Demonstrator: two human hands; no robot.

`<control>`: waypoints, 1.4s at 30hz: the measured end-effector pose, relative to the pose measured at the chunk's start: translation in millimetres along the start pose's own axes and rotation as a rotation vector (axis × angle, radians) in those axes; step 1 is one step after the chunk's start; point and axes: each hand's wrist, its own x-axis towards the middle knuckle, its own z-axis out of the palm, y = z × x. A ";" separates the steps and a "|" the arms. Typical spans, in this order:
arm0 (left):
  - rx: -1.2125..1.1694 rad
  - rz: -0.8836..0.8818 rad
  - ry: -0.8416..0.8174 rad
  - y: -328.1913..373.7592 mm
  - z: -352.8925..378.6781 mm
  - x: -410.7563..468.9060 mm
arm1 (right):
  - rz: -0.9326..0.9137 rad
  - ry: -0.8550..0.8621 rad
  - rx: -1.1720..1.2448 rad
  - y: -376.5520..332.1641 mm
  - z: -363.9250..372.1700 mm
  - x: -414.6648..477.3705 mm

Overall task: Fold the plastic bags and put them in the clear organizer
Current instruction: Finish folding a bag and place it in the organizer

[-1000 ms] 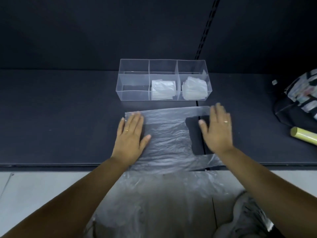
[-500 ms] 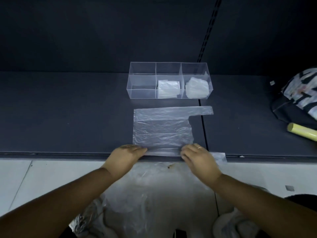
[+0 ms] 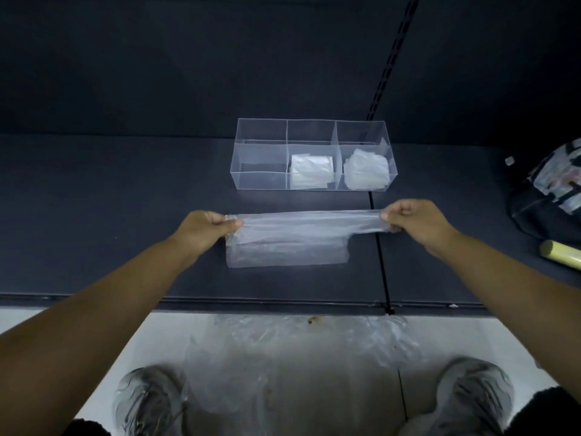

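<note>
While the plastic bag [image 3: 284, 239] is lying folded over at mid-frame on the dark shelf [image 3: 110, 221], we are pinching its far edge at both ends: our left hand [image 3: 206, 229] is curling fingers and thumb onto the left corner, and our right hand [image 3: 415, 221] is gripping the handle end. Just beyond, upper centre, the clear organizer [image 3: 314, 154] is holding folded bags [image 3: 311, 171] in its middle and right compartments.

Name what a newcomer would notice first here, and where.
A clear plastic bag is stretched over the dark shelf, its far edge pinched at both ends by the left hand and right hand. Behind it stands the clear organizer, with folded bags in its middle and right compartments.
</note>
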 end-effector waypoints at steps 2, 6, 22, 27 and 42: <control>0.035 0.012 0.082 0.9 6.2 11.7 | 0.024 0.092 0.009 4.6 8.0 14.0; 0.331 0.056 0.267 -3.2 23.6 25.2 | 0.066 0.203 -0.101 20.7 24.6 32.0; 1.102 0.491 0.131 -49.0 93.7 -1.7 | -0.605 -0.041 -0.599 -18.0 167.1 -44.3; 1.083 0.447 0.158 -51.5 92.7 -1.8 | -0.363 -0.096 -0.860 -1.2 188.8 -25.3; 0.971 0.662 0.067 -36.5 88.3 -21.3 | -0.555 0.060 -0.728 30.0 68.9 -30.1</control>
